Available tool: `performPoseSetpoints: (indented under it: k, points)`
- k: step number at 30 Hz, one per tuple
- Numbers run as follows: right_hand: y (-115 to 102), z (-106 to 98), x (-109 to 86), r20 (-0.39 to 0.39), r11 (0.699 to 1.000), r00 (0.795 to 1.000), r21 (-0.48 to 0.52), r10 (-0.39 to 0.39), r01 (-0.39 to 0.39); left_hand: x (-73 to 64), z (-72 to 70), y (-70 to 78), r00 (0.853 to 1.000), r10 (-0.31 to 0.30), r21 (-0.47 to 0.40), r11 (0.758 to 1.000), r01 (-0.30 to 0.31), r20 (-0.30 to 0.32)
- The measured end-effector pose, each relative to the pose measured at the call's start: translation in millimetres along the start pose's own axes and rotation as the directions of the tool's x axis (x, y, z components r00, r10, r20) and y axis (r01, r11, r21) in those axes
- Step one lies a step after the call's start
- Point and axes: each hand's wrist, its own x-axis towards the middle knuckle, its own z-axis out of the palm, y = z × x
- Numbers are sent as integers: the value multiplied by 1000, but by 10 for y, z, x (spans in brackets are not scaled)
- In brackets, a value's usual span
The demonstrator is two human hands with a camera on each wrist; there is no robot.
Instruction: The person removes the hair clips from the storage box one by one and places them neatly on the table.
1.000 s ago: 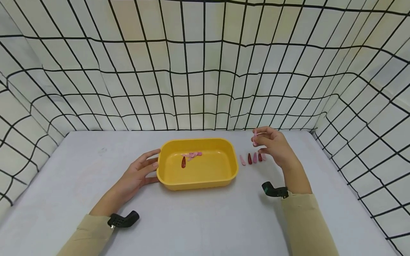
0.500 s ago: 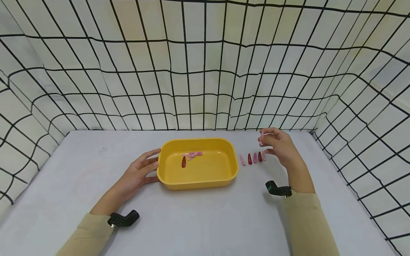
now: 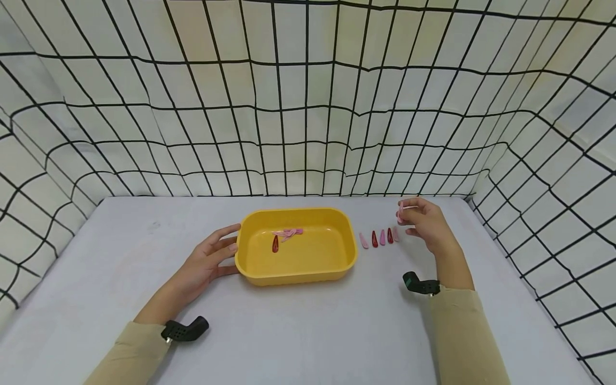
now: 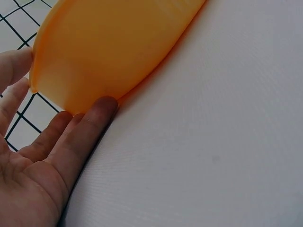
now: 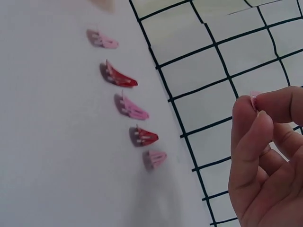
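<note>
My right hand (image 3: 428, 224) pinches a pink snap hair clip (image 3: 400, 214) between thumb and fingers, raised above the right side of the table. In the right wrist view, only a small bit of this clip (image 5: 253, 99) shows past the fingertips. Below and left of that hand lies a row of several hair clips, pink ones and two dark red ones, such as this red clip (image 5: 119, 76). My left hand (image 3: 204, 264) rests its fingers against the left end of a yellow tray (image 3: 298, 279). Inside are a few pink clips (image 3: 290, 233) and a dark red clip (image 3: 275, 244).
A white-covered table (image 3: 298, 331) carries everything. Black netting (image 3: 308, 107) over pale sheeting rises along the back and both sides. The net's lower edge meets the table's far edge, close behind the right hand.
My right hand has shifted to the right and slightly nearer with the pink clip still pinched, uncovering the right end of the row. The left hand and tray stay in place.
</note>
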Motion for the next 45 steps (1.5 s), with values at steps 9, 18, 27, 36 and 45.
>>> performPoseSetpoints:
  k: [9, 18, 27, 36, 45]
  points:
    - [69, -2, 33, -25, 996, 998, -61, 63, -65, 1, -3, 15, 1000, -1, 11, 1000, 1, -2]
    - [186, -55, 64, -35, 988, 992, -95, 117, -120, 3, -2, 4, 1000, 2, 1, 1000, -2, 1]
    - [278, -62, 93, -56, 976, 989, -159, 140, -147, 13, -2, 0, 1000, 7, 4, 1000, -7, 1]
    - [347, -97, 94, -53, 961, 983, -208, 173, -181, 7, 1, -10, 1000, -6, 6, 1000, 6, -8]
    - [349, -89, 99, -60, 949, 984, -259, 170, -180, 5, 9, -4, 1000, -3, 7, 1000, 3, -12]
